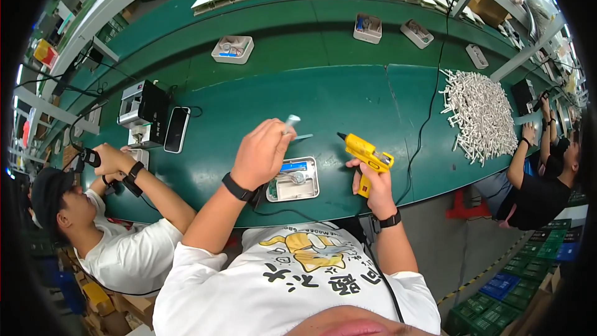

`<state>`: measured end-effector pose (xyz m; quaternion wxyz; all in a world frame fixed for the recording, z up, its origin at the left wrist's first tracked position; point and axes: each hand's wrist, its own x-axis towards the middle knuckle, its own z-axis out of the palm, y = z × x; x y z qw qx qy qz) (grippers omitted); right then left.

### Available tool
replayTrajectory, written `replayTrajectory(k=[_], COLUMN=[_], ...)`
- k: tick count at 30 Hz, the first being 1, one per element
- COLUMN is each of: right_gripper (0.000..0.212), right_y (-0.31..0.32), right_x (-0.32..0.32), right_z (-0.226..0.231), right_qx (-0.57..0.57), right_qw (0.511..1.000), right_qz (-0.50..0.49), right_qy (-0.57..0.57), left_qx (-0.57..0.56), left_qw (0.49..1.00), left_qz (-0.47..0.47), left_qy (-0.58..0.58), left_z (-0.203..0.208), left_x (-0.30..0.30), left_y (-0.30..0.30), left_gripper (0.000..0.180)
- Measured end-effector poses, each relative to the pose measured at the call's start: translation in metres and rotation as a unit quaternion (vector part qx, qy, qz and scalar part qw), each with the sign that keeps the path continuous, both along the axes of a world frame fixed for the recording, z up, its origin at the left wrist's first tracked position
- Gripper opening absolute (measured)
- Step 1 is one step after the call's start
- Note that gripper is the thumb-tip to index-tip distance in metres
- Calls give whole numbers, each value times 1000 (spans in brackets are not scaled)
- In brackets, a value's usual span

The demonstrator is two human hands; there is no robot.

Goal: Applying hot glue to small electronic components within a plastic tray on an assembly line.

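My right hand (373, 185) is wrapped around the handle of a yellow glue gun (367, 152), its dark nozzle pointing up and left. In my closed left hand (261, 149) is a pale bluish cylindrical piece (291, 123), whose end sticks out above the fingers; its exact kind is unclear. A thin bluish pointed shape shows beside those fingers. Just below that hand, a white open plastic housing (316, 190) lies on the green table. Inside it are a blue battery (294, 167), a round pale part (298, 178) and a green circuit board, partly hidden by my left wrist.
A big heap of small white parts (479, 115) covers the table's right side. At left stand a black-and-silver device (143, 114) and a phone (177, 129). More filled housings (233, 50) sit on the far strip. Co-workers sit left and right. A black cable (426, 124) crosses the table.
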<state>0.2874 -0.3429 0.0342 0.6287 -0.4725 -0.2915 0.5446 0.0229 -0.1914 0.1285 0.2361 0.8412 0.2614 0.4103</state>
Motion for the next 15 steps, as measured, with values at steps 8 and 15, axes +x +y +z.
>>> replayTrajectory(k=[8, 15], right_gripper=[34, 36], right_y=[41, 43], right_x=[-35, -47], right_z=[78, 86], right_qx=[107, 83], right_qw=[853, 861], right_qz=[-152, -172], right_qy=[-488, -472], left_qx=[72, -43], left_qw=[990, 996], left_qz=[-85, -42], left_qy=[92, 60], left_z=[51, 18], left_x=[6, 10], left_y=[-54, -58], left_gripper=[3, 10])
